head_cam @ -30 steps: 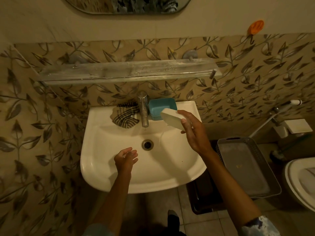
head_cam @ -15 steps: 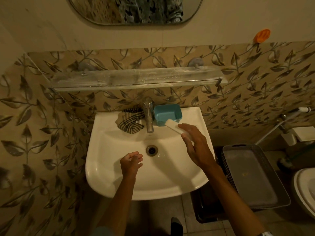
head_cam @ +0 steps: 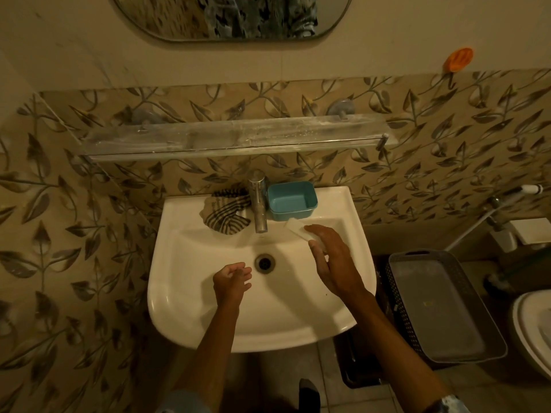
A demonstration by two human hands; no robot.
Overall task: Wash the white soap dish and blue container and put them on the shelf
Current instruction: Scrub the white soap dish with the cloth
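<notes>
Right hand (head_cam: 331, 260) pinches the dish (head_cam: 295, 229) over the sink (head_cam: 185, 263); container (head_cam: 290, 201) just beside at 12 o'clock, tap (head_cam: 259, 210) at 9. Left hand (head_cam: 231, 278) hangs loosely curled, empty.

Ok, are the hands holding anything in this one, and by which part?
The right hand holds the white soap dish by its nearer end, over the sink. The left hand holds nothing, fingers loosely curled.

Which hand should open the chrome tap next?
Left, probably. The left hand hovers empty over the white ceramic sink beside the drain, below the chrome tap; the right hand holds the white rectangular soap dish.
</notes>
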